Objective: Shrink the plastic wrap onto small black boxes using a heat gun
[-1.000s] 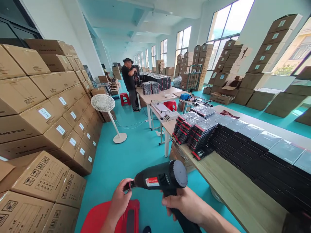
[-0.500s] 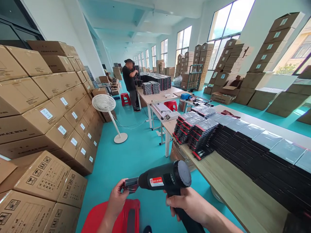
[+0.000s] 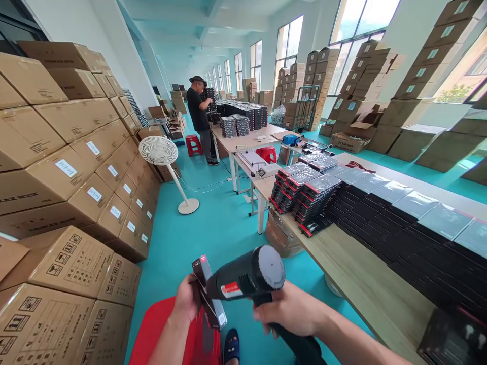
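In my right hand is a black heat gun with a red and white label, its handle wrapped by my fingers. The nozzle points left, right up against a slim flat box with black and pale sides. My left hand grips that box from its left side, holding it tilted with one long edge toward me. Part of the box is hidden behind the nozzle. Below my left forearm stands a red plastic stool.
To the right runs a wooden table with stacks of film-wrapped black boxes. Cartons line the left side. A white fan stands on the floor ahead. Farther off, a person stands at another table.
My left hand has turned the box from edge-on to upright and tilted, showing its long sides. The heat gun has shifted slightly left, its nozzle angled more downward.
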